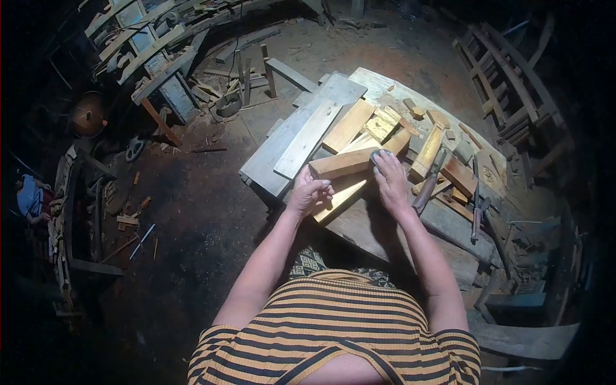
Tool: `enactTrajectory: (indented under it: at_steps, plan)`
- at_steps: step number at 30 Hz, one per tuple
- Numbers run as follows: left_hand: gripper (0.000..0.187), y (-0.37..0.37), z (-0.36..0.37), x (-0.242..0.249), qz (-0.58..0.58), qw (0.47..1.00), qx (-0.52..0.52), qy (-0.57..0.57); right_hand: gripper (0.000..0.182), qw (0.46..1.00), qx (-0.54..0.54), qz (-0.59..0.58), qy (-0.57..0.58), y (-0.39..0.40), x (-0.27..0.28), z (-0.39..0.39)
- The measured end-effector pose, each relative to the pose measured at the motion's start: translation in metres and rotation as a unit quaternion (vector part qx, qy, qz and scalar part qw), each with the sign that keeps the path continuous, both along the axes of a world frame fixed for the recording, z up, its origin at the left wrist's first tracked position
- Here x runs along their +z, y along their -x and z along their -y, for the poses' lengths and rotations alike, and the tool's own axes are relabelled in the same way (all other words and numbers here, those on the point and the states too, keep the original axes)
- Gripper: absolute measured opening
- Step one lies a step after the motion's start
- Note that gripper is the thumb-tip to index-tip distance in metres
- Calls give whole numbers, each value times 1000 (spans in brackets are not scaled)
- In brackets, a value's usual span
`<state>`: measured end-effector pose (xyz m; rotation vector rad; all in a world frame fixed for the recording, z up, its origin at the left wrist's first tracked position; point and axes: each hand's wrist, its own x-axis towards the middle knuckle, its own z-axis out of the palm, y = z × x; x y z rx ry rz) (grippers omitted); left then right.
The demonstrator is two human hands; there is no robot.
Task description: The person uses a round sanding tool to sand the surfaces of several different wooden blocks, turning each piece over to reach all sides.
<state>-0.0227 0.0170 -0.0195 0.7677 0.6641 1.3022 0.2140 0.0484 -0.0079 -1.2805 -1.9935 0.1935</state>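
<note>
A brown wooden block (343,164) lies slantwise above the workbench (359,221), between my two hands. My left hand (310,192) is curled at the block's left end, fingers bent around its lower edge. My right hand (390,178) rests on the block's right end, its fingers pressed over a small dark greenish thing (376,154) that is mostly hidden. Under the block lies a pale yellow piece of wood (343,192). Beyond it are a light block (348,126) and a yellow block (383,123).
Right of my right hand lie a long tool (428,186), a second tool (476,208) and more wood blocks (460,176). A pale board (308,141) lies on the bench's left. Wooden racks (507,77) stand at the right. A person (31,196) is at the far left.
</note>
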Motion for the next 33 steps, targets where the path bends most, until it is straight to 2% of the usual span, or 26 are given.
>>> enactTrajectory:
  at_steps: [4, 6, 8, 10, 11, 12, 14, 16, 18, 19, 21, 24, 26, 28, 29, 32, 33]
  plan:
    - [43, -1, 3, 8, 3, 1000, -18, 2, 36, 1000, -17, -2, 3, 5, -5, 9]
    - [43, -2, 0, 3, -38, 999, -2, 18, 35, 997, -80, 13, 16, 15, -7, 13]
    - [43, -1, 0, 0, -48, 999, -18, 9, 36, 999, -25, 16, 26, 32, -3, 18]
    - [42, -5, 0, -4, -60, 997, 13, -38, 37, 994, 88, 39, -43, 54, 4, 28]
    - [42, -5, -8, -18, -82, 991, 53, -95, 36, 991, 128, 32, -34, 60, 9, 32]
    - [42, -7, -7, -14, -82, 991, 48, -98, 36, 985, 169, 23, -24, 62, 14, 35]
    - [42, -5, 0, -7, -64, 996, 39, -47, 35, 982, 181, 32, -44, 49, 12, 16]
    - [39, -4, 5, -3, -76, 996, 19, -31, 32, 995, 97, -2, -6, 23, 8, -14]
    - [40, -8, 6, 4, -87, 995, 44, -33, 33, 999, -4, -27, 17, 2, -3, -32]
    - [40, -9, 2, 1, -86, 995, 40, -35, 33, 999, -8, -27, 16, 0, -7, -34]
    - [45, -10, -4, -1, -158, 985, 64, -5, 34, 999, 3, -20, 28, -3, -13, -35]
    - [43, -7, 3, 11, -186, 981, 27, 48, 35, 999, -18, -29, 9, 1, -16, -28]
    - [45, -8, 7, 1, -171, 983, 33, 50, 36, 997, -15, -70, 26, 2, -19, -28]
    - [44, -14, 6, -14, -240, 954, 133, -120, 36, 966, -9, -242, 87, 3, -12, -24]
    - [45, -14, 5, -22, -273, 938, 152, -148, 36, 966, -13, -244, 86, 1, -6, -20]
    - [47, -24, 8, -22, -245, 936, 188, -169, 35, 982, -28, -178, 48, 10, 12, -3]
    - [43, -25, 12, -11, -238, 941, 180, -160, 36, 995, -30, -88, 21, 14, 10, 1]
